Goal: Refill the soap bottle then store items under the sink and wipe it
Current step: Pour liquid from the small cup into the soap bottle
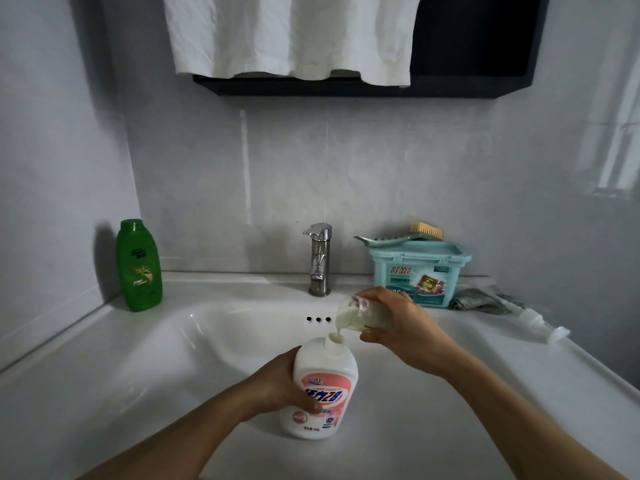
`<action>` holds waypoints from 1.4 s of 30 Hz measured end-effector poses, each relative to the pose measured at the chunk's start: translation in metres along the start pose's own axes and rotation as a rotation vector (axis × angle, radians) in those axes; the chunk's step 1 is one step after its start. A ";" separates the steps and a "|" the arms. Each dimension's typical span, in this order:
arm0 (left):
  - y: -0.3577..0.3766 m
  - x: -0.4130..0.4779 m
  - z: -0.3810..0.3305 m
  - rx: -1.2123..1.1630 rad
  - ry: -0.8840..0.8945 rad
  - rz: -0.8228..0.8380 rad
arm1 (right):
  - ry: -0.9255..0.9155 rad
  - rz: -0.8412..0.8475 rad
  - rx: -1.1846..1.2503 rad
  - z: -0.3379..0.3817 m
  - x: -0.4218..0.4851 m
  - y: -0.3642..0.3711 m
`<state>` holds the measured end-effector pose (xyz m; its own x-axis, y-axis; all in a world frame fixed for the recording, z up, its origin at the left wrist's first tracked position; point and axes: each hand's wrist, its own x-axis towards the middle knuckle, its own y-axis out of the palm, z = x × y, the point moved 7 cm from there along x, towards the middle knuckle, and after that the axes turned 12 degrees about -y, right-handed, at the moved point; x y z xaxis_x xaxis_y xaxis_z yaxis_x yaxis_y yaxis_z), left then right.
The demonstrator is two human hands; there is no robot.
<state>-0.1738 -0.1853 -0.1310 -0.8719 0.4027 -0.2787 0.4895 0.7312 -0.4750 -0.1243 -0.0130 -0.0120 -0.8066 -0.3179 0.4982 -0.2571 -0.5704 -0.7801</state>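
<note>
A white soap bottle [322,389] with a pink label stands uncapped on the front rim of the white sink [145,368]. My left hand [280,384] grips its left side. My right hand [403,327] holds a clear cup [349,315] tipped on its side over the bottle's neck. A thin stream of creamy white soap runs from the cup's lip into the opening. The bottle's pump head [535,322] lies on the counter at the right. A grey rag [479,301] lies crumpled beside it.
A green bottle [139,266] stands at the back left corner. The steel tap [320,259] rises behind the basin. A teal lidded box [419,271] sits back right with a scrub brush [412,235] on top. A white cloth [291,34] hangs from a dark shelf overhead.
</note>
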 end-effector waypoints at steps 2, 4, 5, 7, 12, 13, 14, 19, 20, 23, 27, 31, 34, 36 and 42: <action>0.000 0.000 0.000 -0.004 0.003 -0.001 | -0.004 -0.005 0.002 0.000 0.000 0.000; -0.001 0.000 0.000 -0.012 0.006 -0.006 | -0.008 -0.010 -0.001 0.000 0.001 -0.001; -0.001 0.001 0.000 -0.013 0.007 -0.008 | -0.009 -0.011 0.001 0.001 0.000 -0.001; -0.001 0.001 0.001 -0.017 0.010 -0.007 | -0.013 -0.010 0.007 0.001 0.000 -0.001; 0.000 0.002 0.001 -0.017 0.014 -0.006 | -0.014 -0.005 0.011 0.001 0.001 -0.001; 0.000 0.002 0.001 -0.018 0.014 -0.006 | -0.014 -0.004 0.012 0.002 0.001 -0.001; -0.001 0.002 0.001 -0.018 0.014 -0.007 | -0.014 -0.003 0.012 0.002 0.001 -0.001; 0.000 0.002 0.001 -0.018 0.014 -0.006 | -0.010 -0.006 0.020 0.001 0.000 -0.001; 0.000 0.002 0.001 -0.018 0.013 -0.006 | -0.011 -0.009 0.021 0.001 0.000 -0.001; 0.000 0.002 0.001 -0.016 0.012 -0.003 | -0.015 -0.012 0.023 0.001 0.000 -0.002; 0.000 0.002 0.001 -0.019 0.010 -0.006 | -0.021 -0.014 0.020 0.003 0.000 -0.002; -0.001 0.002 0.001 -0.016 0.011 -0.002 | -0.005 -0.010 0.024 0.002 -0.001 -0.002; 0.000 0.001 0.000 -0.029 0.017 0.005 | -0.005 -0.016 0.019 0.001 -0.001 -0.002; 0.000 0.000 0.000 -0.032 0.023 0.004 | -0.003 -0.020 0.023 0.000 -0.001 -0.002; 0.000 0.002 0.002 -0.024 0.013 0.004 | -0.008 -0.017 0.026 0.001 -0.001 -0.002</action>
<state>-0.1757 -0.1857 -0.1327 -0.8703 0.4124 -0.2692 0.4923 0.7427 -0.4539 -0.1229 -0.0125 -0.0106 -0.7979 -0.3139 0.5145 -0.2566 -0.5955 -0.7613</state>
